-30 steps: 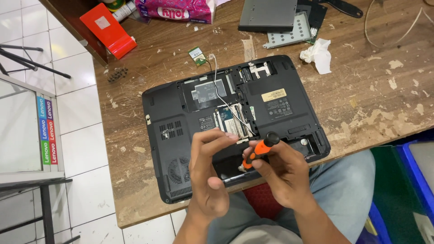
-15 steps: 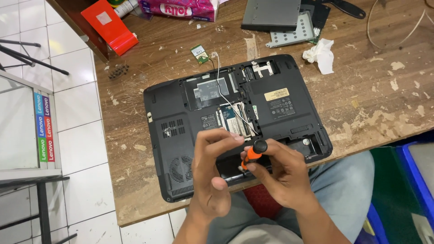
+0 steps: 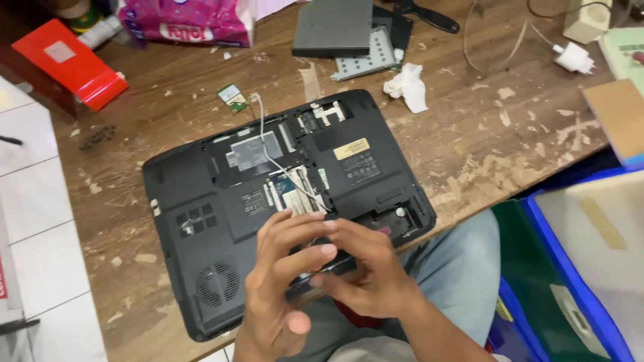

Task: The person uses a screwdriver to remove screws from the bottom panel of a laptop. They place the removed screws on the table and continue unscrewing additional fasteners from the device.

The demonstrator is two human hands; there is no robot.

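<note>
hands meet over the near edge of a black laptop (image 3: 282,201) that lies upside down with its bottom covers off. the left hand (image 3: 285,281) curls its fingers down onto the front edge of the laptop, thumb tucked low toward the body. the right hand (image 3: 365,268) presses in against it from the other side, fingertips touching the left fingers, so the two are together and closed over the same spot; whether anything is pinched between them cannot be told, since the fingers hide it. just beyond the knuckles an open bay shows a small circuit board (image 3: 292,191) with thin white wires (image 3: 265,144) running up across the case. a yellow sticker (image 3: 351,149) sits on the right half of the case, and a round fan grille (image 3: 218,285) sits at its near left corner.

the laptop rests on a worn wooden table (image 3: 510,141), its brown finish chipped and flecked pale. farther back lie a small green card (image 3: 232,98), a crumpled white tissue (image 3: 406,86), a grey flat drive (image 3: 333,27) on a metal bracket (image 3: 365,59), a red box (image 3: 70,64), a pink plastic pack (image 3: 188,20) and a white plug (image 3: 574,57). white floor tiles (image 3: 40,221) show to the left, a blue crate (image 3: 570,288) to the right, and grey trousers (image 3: 456,281) below the table edge.
</note>
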